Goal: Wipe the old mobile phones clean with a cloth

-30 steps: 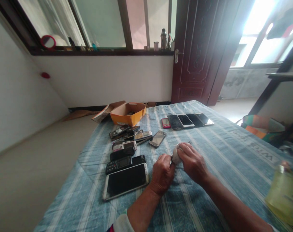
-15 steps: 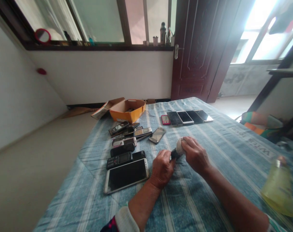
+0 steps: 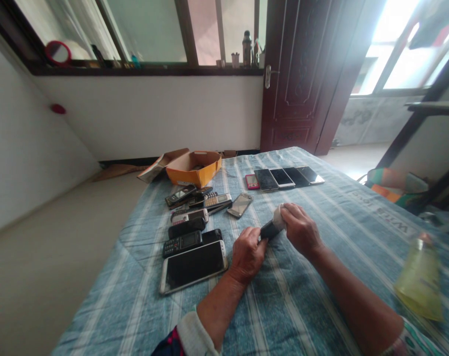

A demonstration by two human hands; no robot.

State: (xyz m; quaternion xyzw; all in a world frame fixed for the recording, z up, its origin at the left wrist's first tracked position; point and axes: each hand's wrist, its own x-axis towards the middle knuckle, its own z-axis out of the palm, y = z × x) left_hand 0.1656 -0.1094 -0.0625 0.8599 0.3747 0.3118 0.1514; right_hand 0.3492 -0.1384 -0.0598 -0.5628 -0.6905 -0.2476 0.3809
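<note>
My left hand [image 3: 247, 252] is closed around the near end of a small dark phone [image 3: 269, 229] held just above the striped blue cloth. My right hand [image 3: 301, 229] is closed on a white wad of cloth [image 3: 278, 216] pressed against the phone's far end. To the left of my hands lies a large white-edged smartphone [image 3: 193, 265], with several older keypad phones [image 3: 187, 222] beyond it. A silver phone [image 3: 240, 204] lies alone just past my hands.
A row of several smartphones [image 3: 284, 178] lies at the far side of the cloth-covered table [image 3: 321, 306]. An orange cardboard box [image 3: 193, 168] stands at the far left corner. A yellow-green bottle [image 3: 419, 279] is at the right. A dark wooden door [image 3: 302, 74] is behind.
My right hand and the white cloth have slid away along the phone, uncovering more of its dark body. The view has shifted slightly upward.
</note>
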